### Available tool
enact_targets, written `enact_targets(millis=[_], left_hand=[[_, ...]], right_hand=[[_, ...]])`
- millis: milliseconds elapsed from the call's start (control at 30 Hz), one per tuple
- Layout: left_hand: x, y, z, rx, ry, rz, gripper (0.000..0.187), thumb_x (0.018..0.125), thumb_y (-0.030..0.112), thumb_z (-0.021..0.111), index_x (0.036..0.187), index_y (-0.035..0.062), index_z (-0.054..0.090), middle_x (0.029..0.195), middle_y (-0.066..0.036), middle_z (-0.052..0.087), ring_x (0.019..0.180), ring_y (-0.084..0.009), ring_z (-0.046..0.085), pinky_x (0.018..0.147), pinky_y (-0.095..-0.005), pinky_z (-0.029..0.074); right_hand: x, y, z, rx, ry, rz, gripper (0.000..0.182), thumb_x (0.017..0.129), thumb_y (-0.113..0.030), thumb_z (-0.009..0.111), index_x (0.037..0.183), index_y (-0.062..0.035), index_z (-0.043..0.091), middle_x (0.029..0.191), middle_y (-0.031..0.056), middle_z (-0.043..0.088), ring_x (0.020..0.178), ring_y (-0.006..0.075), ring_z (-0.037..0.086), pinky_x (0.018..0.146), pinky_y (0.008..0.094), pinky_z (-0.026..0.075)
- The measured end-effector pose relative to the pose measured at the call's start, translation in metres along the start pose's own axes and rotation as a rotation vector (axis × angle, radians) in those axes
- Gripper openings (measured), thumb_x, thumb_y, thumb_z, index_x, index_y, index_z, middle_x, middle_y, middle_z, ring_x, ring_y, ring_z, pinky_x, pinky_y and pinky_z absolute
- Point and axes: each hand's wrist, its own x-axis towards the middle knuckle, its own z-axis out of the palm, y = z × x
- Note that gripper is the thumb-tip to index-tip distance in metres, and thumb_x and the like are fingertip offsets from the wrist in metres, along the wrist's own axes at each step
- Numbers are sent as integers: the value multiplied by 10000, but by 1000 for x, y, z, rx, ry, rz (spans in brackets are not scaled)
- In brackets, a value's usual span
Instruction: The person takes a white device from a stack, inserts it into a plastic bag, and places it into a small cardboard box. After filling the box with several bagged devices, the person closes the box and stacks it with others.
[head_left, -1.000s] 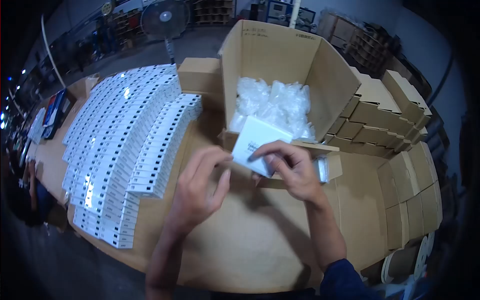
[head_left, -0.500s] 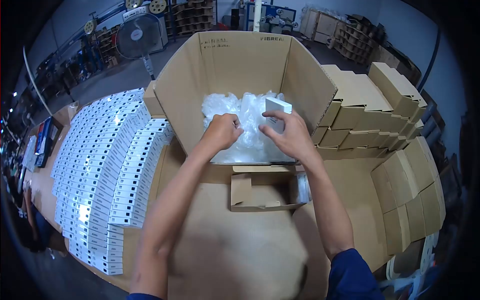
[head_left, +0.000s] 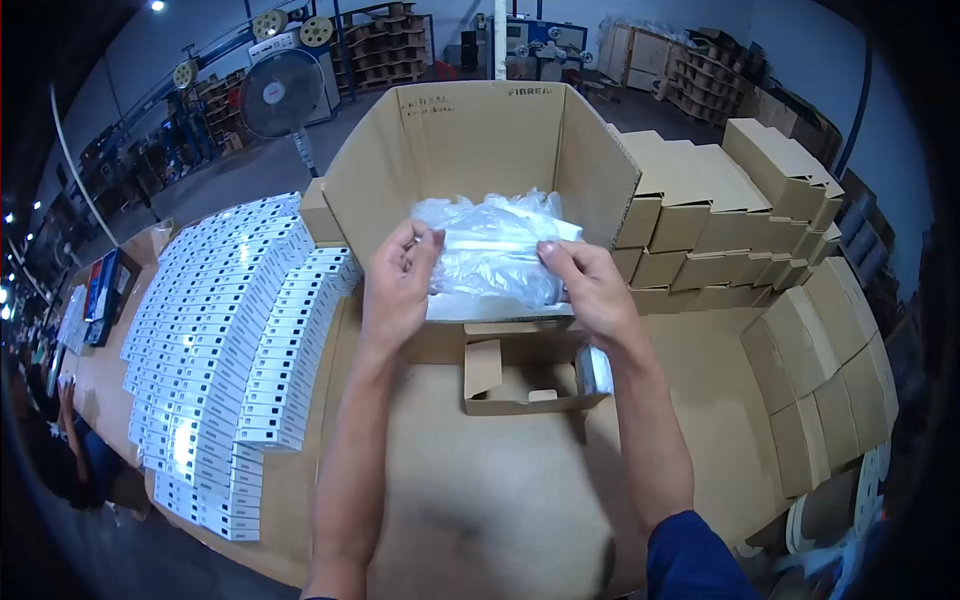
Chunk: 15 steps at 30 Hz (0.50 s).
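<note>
Between my two hands a clear plastic bag [head_left: 495,255] is stretched in front of the big open carton [head_left: 480,140]. My left hand [head_left: 400,285] pinches the bag's left side with thumb and fingers. The right side is gripped by my right hand [head_left: 588,285], where the edge of a white box [head_left: 566,231] also shows beside the fingers. More plastic bags lie behind it inside the carton. Below stands a small open cardboard box [head_left: 533,407] with a white, plastic-wrapped item [head_left: 597,370] at its right end.
Rows of white boxes [head_left: 215,340] cover the left of the table [head_left: 470,480]. Brown cartons [head_left: 690,220] are stacked at the right, with more flat-faced cartons [head_left: 820,370] nearer. A fan [head_left: 280,95] stands behind. A person's arm [head_left: 72,425] shows at far left.
Both hands have come to hold a plastic bag stretched between them. The white box that stood upright at my right hand is now mostly hidden. The view has shifted slightly.
</note>
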Motion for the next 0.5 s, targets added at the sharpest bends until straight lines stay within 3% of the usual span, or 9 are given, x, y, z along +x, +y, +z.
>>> enact_targets(millis=[67, 167, 200, 267, 333, 400, 467, 500], left_hand=[[-22, 6, -9, -26, 50, -28, 191, 1084, 216, 577, 1003, 43, 577, 777, 38, 531, 754, -26, 475, 675, -205, 404], [-70, 36, -8, 54, 89, -6, 193, 1067, 211, 607, 1037, 22, 588, 834, 30, 558, 787, -45, 497, 707, -225, 435], [-89, 46, -3, 100, 163, 55, 231, 1024, 196, 670, 1119, -2, 600, 886, -10, 622, 821, -110, 587, 751, -263, 489], [-116, 70, 15, 368, 178, 266, 247, 993, 182, 703, 1135, -4, 624, 917, -59, 656, 846, -156, 632, 763, -287, 514], [-144, 81, 21, 511, 106, 311, 246, 967, 163, 727, 1131, -3, 648, 920, -96, 679, 841, -195, 664, 755, -306, 532], [-163, 88, 22, 521, -52, 213, 223, 944, 138, 742, 1107, 2, 673, 895, -123, 692, 805, -227, 686, 725, -322, 542], [-189, 81, 22, 436, -79, 79, 174, 947, 125, 745, 1031, -12, 680, 835, -84, 689, 744, -145, 649, 674, -285, 514], [-202, 73, 22, 394, -94, 16, 158, 948, 119, 746, 993, -19, 684, 806, -64, 688, 713, -103, 631, 649, -266, 500]], right_hand=[[-26, -6, -4, -26, 1, -20, 399, 1069, -263, 589, 802, 31, 620, 806, 21, 521, 751, 126, 461, 764, 313, 437], [-67, -15, -2, -149, -10, -214, 364, 1056, -238, 595, 804, 23, 627, 787, 41, 515, 750, 147, 465, 750, 347, 436], [-82, -21, -2, -305, 14, -221, 301, 1021, -210, 633, 828, 21, 653, 831, 100, 543, 765, 196, 510, 743, 363, 447], [-108, -31, 6, -355, -4, -183, 263, 998, -196, 657, 850, 21, 673, 872, 140, 561, 783, 242, 543, 741, 386, 457], [-128, -30, 11, -348, -109, -223, 231, 970, -185, 690, 883, 29, 698, 935, 186, 590, 801, 304, 584, 747, 410, 478], [-143, -30, 12, -401, -228, -290, 233, 972, -194, 691, 888, 24, 703, 923, 185, 590, 801, 309, 584, 764, 400, 484], [-156, -33, 7, -479, -383, -270, 235, 976, -232, 702, 911, -8, 736, 946, 165, 625, 836, 278, 614, 811, 378, 494], [-164, -29, 5, -404, -319, -212, 233, 985, -239, 696, 930, -18, 746, 964, 155, 639, 855, 265, 621, 831, 372, 493]])
